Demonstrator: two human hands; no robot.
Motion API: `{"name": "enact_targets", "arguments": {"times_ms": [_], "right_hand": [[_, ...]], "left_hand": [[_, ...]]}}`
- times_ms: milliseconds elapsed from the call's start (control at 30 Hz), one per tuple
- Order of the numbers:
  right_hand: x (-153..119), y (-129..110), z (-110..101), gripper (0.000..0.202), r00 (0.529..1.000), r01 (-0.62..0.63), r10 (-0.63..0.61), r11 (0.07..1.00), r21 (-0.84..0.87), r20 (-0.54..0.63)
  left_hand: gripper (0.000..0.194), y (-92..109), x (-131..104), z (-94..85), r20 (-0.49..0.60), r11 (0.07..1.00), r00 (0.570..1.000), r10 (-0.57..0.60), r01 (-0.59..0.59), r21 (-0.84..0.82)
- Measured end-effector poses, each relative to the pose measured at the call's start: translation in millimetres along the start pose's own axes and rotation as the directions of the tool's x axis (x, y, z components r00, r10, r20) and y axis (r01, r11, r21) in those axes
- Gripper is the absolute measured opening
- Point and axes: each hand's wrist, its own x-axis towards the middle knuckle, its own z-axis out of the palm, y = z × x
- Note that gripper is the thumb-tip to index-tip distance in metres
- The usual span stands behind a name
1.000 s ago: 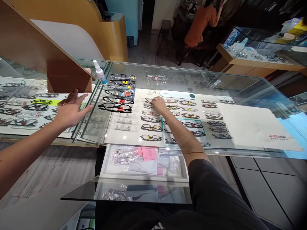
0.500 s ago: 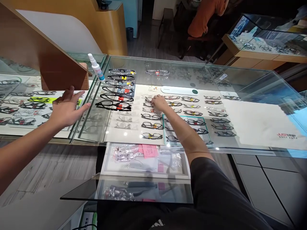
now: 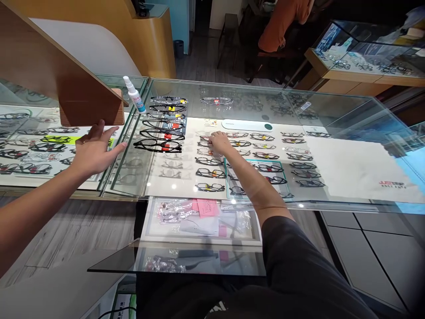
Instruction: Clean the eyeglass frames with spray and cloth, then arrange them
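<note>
My left hand (image 3: 94,148) is spread beside the lower edge of a brown wooden stand (image 3: 91,108), over the left glass case, with nothing in its grasp. On the middle glass counter, my right hand (image 3: 219,142) has its fingers curled down among the rows of eyeglasses; what they hold, if anything, is hidden. Several dark-framed glasses (image 3: 157,145) with red and yellow tags lie in a column left of it. One clear-framed pair (image 3: 217,101) lies further back. Below my right hand are more dark frames (image 3: 210,173).
A white spray bottle (image 3: 134,95) stands by the wooden stand. A white cloth (image 3: 352,170) lies at the right. An open drawer (image 3: 201,241) holds plastic bags and pink papers. A person in orange (image 3: 282,24) sits beyond, near another display case (image 3: 365,73).
The view has shifted slightly. Both hands keep nearly the same places and poses, and the glasses lie as before.
</note>
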Motion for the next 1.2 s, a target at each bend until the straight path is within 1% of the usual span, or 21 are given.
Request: {"name": "enact_targets", "arguments": {"times_ms": [100,167,233,300,367,433,467,533,567,633,700,733,800,833,867,900,1000,1033,1100,1133,1200], "right_hand": [[-13,-22,-10,0.039,0.995,0.013,-0.012,1.000,0.016,-0.102],[-27,-47,-15,0.038,0.987,0.076,-0.071,0.997,0.029,-0.144],[-48,-79,-15,0.037,0.971,0.197,-0.189,0.980,0.040,-0.147],[-74,-113,-11,0.032,0.934,0.349,-0.341,0.935,0.061,-0.105],[-104,-143,-3,0.025,0.866,0.500,-0.497,0.861,0.096,-0.050],[-136,-167,5,0.022,0.780,0.620,-0.625,0.772,0.141,-0.004],[-152,-176,7,0.022,0.741,0.662,-0.671,0.732,0.161,0.007],[-182,-188,5,0.027,0.628,0.761,-0.778,0.610,0.222,-0.015],[-196,-193,1,0.028,0.593,0.787,-0.804,0.570,0.235,-0.035],[-221,-200,-18,0.030,0.555,0.816,-0.827,0.522,0.248,-0.089],[-239,-204,-47,0.029,0.515,0.848,-0.841,0.469,0.247,-0.170],[-243,-205,-64,0.029,0.473,0.878,-0.853,0.434,0.203,-0.219],[-241,-202,-100,0.027,0.428,0.901,-0.855,0.428,0.067,-0.294],[-233,-197,-117,0.026,0.425,0.893,-0.846,0.449,-0.002,-0.323],[-221,-190,-132,0.026,0.445,0.864,-0.813,0.500,-0.057,-0.374],[-206,-180,-145,0.027,0.481,0.820,-0.763,0.566,-0.087,-0.432],[-146,-139,-173,0.021,0.636,0.647,-0.566,0.762,-0.038,-0.525],[-126,-124,-179,0.019,0.694,0.564,-0.495,0.825,-0.031,-0.523],[-90,-95,-188,0.018,0.790,0.386,-0.356,0.922,-0.046,-0.499],[-75,-82,-191,0.017,0.835,0.303,-0.301,0.950,-0.073,-0.460],[-51,-59,-193,0.020,0.903,0.119,-0.163,0.984,-0.134,-0.397]], "left_hand": [[0.093,1,-1,-1.0,-0.003,1.000,1.000,-0.002,0.002,-0.003],[0.091,1,-1,-1.4,-0.003,1.000,1.000,-0.006,0.006,-0.006],[0.089,1,-1,-1.5,-0.004,1.000,1.000,-0.006,0.006,-0.011],[0.089,1,-1,-1.0,-0.008,1.000,1.000,-0.001,0.001,-0.011],[0.089,0,-1,0.3,-0.011,1.000,1.000,0.003,-0.003,-0.006],[0.090,-2,0,2.1,-0.015,1.000,1.000,0.003,-0.003,-0.002],[0.090,-3,1,3.1,-0.019,1.000,1.000,0.003,-0.003,-0.004],[0.090,-5,3,4.7,-0.028,1.000,1.000,0.011,-0.011,-0.012],[0.090,-6,4,5.3,-0.034,1.000,0.999,0.014,-0.014,-0.016],[0.090,-7,5,6.0,-0.040,0.999,0.999,0.020,-0.021,-0.025],[0.088,-7,5,6.3,-0.043,0.999,0.999,0.022,-0.023,-0.033],[0.087,-7,5,6.5,-0.044,0.999,0.999,0.023,-0.025,-0.037],[0.086,-8,5,6.9,-0.049,0.999,0.998,0.027,-0.029,-0.044],[0.086,-8,5,7.1,-0.051,0.999,0.998,0.028,-0.030,-0.045],[0.086,-8,5,7.2,-0.053,0.998,0.998,0.029,-0.032,-0.045],[0.086,-8,5,7.4,-0.054,0.999,0.998,0.029,-0.032,-0.044],[0.086,-8,6,7.0,-0.052,0.998,0.998,0.034,-0.036,-0.043],[0.086,-8,5,6.7,-0.052,0.998,0.998,0.034,-0.036,-0.042],[0.086,-7,5,6.2,-0.053,0.999,0.998,0.031,-0.033,-0.036],[0.087,-7,5,6.1,-0.054,0.999,0.998,0.028,-0.030,-0.032],[0.087,-7,5,6.0,-0.055,0.999,0.998,0.024,-0.025,-0.025]]}}
